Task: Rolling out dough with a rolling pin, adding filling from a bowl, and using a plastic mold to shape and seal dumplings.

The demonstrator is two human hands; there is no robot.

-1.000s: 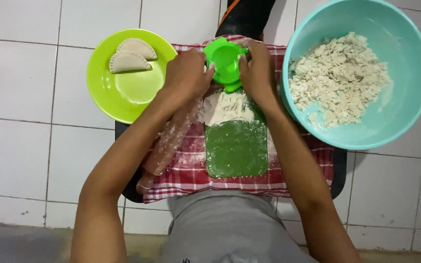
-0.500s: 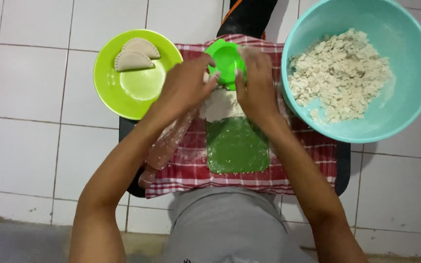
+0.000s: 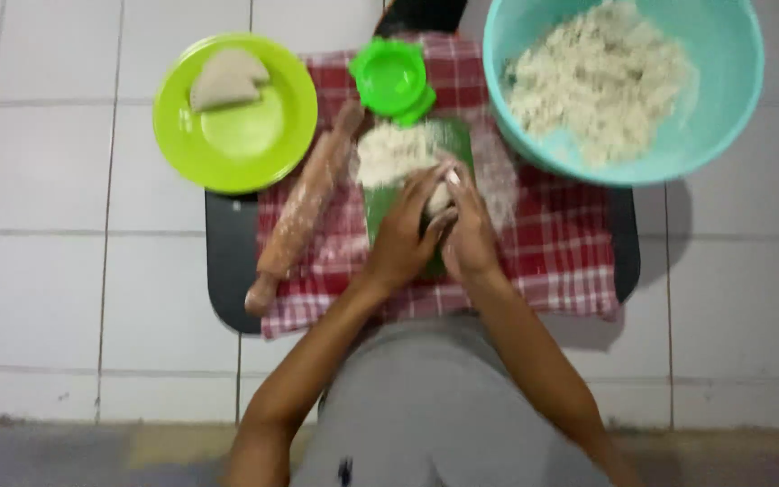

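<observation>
Dough lump [image 3: 439, 200]: your left hand [image 3: 400, 236] and right hand [image 3: 471, 233] cup it together, shaping; next, judging by this, flatten it on the green mat [image 3: 451, 137].

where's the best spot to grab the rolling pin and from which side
Grip the rolling pin around its thick middle barrel, coming from above with the left hand. It lies flat and diagonal on the checked cloth, its barrel bare on top; the end handles are thin, and the upper one sits near the green press.
</observation>
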